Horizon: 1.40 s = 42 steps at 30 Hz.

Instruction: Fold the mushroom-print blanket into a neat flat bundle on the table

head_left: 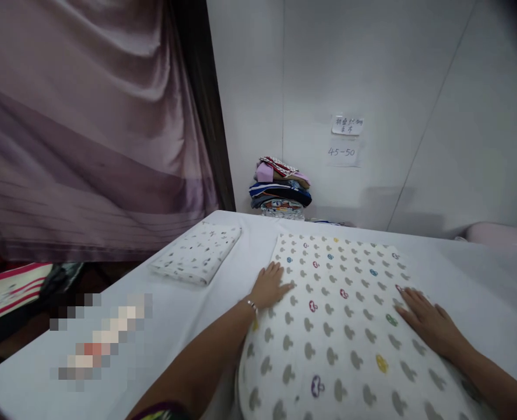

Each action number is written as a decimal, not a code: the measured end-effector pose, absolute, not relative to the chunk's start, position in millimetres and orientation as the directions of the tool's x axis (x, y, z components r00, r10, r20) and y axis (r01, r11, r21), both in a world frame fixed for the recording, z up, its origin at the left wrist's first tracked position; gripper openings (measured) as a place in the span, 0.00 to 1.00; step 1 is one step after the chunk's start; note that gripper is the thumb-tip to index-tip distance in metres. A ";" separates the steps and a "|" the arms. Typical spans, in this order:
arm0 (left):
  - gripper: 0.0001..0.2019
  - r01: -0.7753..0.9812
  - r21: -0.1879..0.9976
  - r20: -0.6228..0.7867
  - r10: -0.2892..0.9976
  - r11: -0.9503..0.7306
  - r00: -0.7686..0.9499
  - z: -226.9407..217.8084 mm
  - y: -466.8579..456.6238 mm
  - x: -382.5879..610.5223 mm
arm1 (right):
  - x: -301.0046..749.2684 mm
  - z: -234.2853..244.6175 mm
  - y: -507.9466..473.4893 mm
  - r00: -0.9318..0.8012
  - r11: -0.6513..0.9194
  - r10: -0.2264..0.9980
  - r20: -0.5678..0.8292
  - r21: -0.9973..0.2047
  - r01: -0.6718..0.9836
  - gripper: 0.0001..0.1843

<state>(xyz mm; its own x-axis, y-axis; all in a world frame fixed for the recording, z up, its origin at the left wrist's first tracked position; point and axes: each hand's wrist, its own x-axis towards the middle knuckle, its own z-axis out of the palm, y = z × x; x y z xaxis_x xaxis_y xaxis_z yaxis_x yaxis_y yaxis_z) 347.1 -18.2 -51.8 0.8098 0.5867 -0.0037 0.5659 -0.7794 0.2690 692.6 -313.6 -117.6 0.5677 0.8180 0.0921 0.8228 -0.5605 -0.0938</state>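
Toward five o'clock, mushroom-print cloth (pixel 341 332) on white table (pixel 481 286). Left hand (pixel 271 287) at its ten, right hand (pixel 431 322) at three: both laid flat on it, thumbs spread. Folded patterned cloth (pixel 201 251) at ten, apart; fabric stack (pixel 280 189) beyond, at eleven.

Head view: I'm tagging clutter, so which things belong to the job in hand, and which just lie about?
Job: mushroom-print cloth, under left hand and right hand; white tabletop.
Seemingly lying about: folded patterned cloth; fabric pile; striped cloth.
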 end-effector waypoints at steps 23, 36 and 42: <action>0.21 0.763 0.497 -0.035 0.870 -0.413 0.493 -36.1 -121.9 221.4 | 540.8 -80.7 -358.9 0.419 -0.402 0.903 0.093 -0.159 0.902 0.33; 0.16 0.640 0.750 -0.128 0.914 -0.164 0.385 -36.5 -150.8 191.6 | 353.9 -30.1 -291.5 -0.167 0.247 0.967 0.193 -0.553 0.796 0.14; 0.10 0.576 0.808 -0.166 0.888 -0.127 0.428 -36.2 -153.6 187.4 | 330.1 -29.8 -265.9 -0.062 0.096 0.995 0.082 -0.529 0.843 0.10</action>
